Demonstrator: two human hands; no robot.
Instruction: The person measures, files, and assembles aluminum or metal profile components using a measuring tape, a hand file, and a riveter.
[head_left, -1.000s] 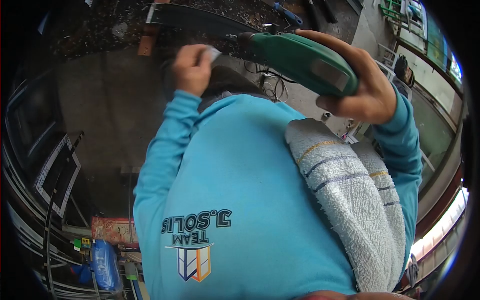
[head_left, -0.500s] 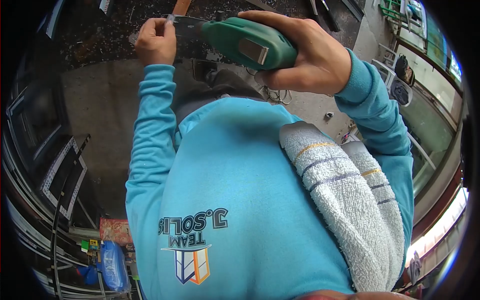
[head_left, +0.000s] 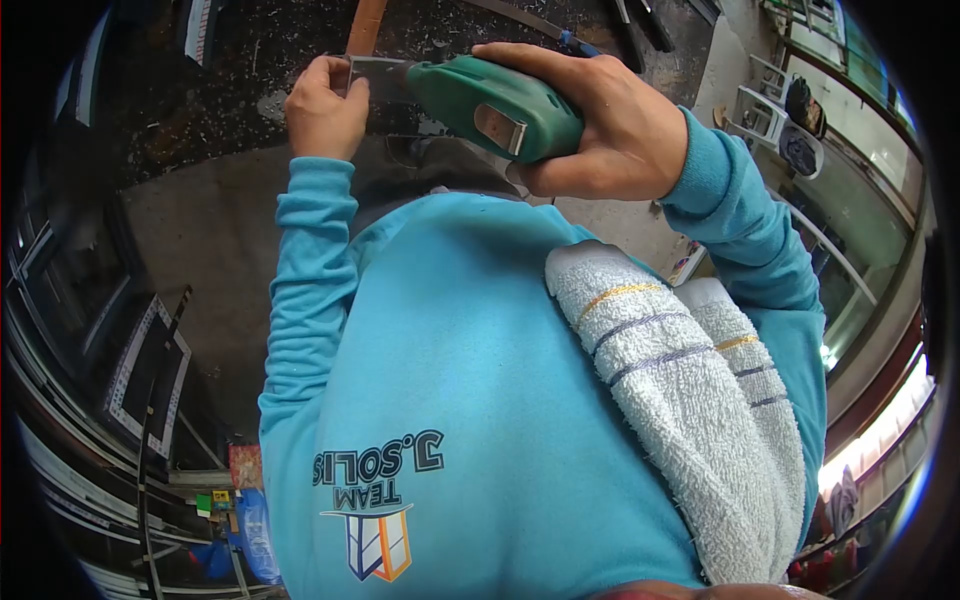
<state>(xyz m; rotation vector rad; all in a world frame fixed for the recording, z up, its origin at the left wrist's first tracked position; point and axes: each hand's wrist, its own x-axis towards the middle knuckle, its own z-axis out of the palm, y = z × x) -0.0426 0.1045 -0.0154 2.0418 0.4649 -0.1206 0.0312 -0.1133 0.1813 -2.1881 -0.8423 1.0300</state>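
Note:
My right hand point(head_left: 625, 140) is wrapped round the rear of a rounded green hand-held tool point(head_left: 465, 95) with a silver metal clip on its upper face. Its thumb lies on the near side and its fingers on the far side. The tool's nose points left; I cannot tell its exact kind. From there a thin greyish strip point(head_left: 385, 66) runs to my left hand point(head_left: 328, 105), whose thumb and fingers pinch its end. Just beyond the left hand, a brown wooden strip point(head_left: 367, 28) lies on the dark, speckled work table point(head_left: 235, 85).
A blue-handled tool point(head_left: 578, 43) and dark bars point(head_left: 640, 30) lie at the table's far side. A towel point(head_left: 660, 370) hangs over my shoulder. Frames and metal profiles point(head_left: 150, 385) stand at left. White chairs point(head_left: 765, 110) with dark bags stand at right.
Both hands, with the green tool between them, appear slightly lower in the view. The table surroundings shift down too, showing more of the blue-handled tool.

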